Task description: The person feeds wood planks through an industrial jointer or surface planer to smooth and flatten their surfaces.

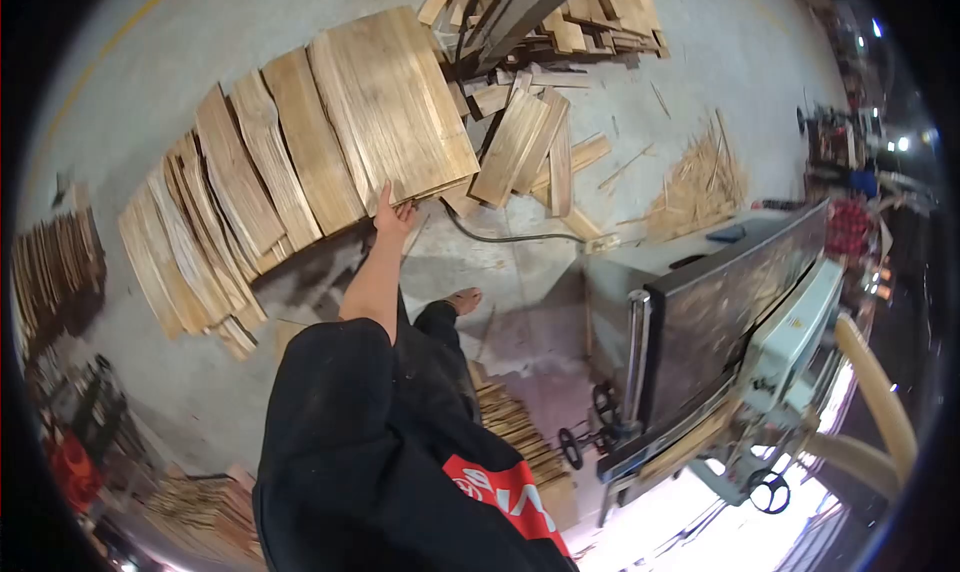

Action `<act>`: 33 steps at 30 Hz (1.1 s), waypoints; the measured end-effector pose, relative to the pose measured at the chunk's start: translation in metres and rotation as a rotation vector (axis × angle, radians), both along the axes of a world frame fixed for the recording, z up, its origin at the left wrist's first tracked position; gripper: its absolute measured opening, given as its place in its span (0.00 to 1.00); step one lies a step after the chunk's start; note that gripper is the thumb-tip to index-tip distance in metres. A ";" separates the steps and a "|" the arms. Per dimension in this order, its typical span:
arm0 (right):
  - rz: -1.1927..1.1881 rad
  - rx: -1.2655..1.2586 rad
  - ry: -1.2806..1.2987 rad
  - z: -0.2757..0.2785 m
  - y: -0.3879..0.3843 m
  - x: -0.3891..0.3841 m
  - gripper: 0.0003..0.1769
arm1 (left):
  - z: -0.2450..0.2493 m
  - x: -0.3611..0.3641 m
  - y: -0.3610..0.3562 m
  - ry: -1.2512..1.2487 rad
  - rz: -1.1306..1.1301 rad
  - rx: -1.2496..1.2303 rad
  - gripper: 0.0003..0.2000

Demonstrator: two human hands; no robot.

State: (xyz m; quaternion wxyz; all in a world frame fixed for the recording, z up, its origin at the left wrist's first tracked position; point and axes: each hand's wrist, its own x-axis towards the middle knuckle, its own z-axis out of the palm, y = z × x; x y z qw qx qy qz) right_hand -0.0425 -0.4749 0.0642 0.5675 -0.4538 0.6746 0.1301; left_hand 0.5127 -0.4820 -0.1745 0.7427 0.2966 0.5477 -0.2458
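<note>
My left hand (394,215) is at the near edge of a wide, pale wooden board (385,92). The thumb lies on the board's top face, and the other fingers curl at its lower edge. This board is at the right end of a row of overlapping boards, beside a narrower wooden plank (312,137) and a wavy-edged plank (268,152). What supports the row is mostly hidden beneath it. My right hand is out of view.
Loose offcuts (520,152) and a sawdust heap (708,177) lie beyond the board. A cable (510,239) crosses the floor near my bare foot (465,299). At right stands a machine with a dark flat table (730,312). More stacked wood (60,272) is at left.
</note>
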 end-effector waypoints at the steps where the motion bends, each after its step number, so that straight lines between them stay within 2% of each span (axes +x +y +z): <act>1: 0.036 0.004 -0.005 0.001 -0.011 0.003 0.22 | 0.001 0.003 -0.004 0.014 0.001 0.031 0.48; 5: 0.151 0.021 0.005 0.012 -0.047 0.004 0.22 | -0.011 0.006 -0.017 0.142 0.050 0.076 0.52; 6: 0.172 0.024 0.014 0.015 -0.055 0.002 0.22 | -0.018 0.002 -0.017 0.080 0.096 0.021 0.47; 10: 0.210 0.029 0.069 0.032 -0.080 -0.014 0.22 | -0.035 -0.010 -0.021 -0.122 0.142 -0.046 0.41; 14: 0.238 0.033 0.132 0.053 -0.096 -0.036 0.22 | -0.037 -0.008 -0.031 -0.019 0.155 0.069 0.38; 17: 0.250 0.035 0.148 0.061 -0.103 -0.045 0.22 | -0.035 -0.005 -0.041 0.076 0.249 0.098 0.39; 21: 0.274 0.022 0.155 0.065 -0.117 -0.045 0.23 | -0.038 -0.015 -0.033 -0.066 0.181 -0.004 0.42; 24: 0.292 0.011 0.157 0.069 -0.123 -0.041 0.23 | -0.034 -0.029 -0.037 -0.127 0.152 0.066 0.41; 30: 0.363 0.006 0.129 0.066 -0.141 -0.009 0.23 | -0.022 -0.046 -0.022 -0.242 0.129 0.008 0.44; 33: 0.375 0.007 0.066 0.057 -0.157 0.017 0.23 | -0.042 -0.068 -0.015 -0.219 0.136 0.084 0.45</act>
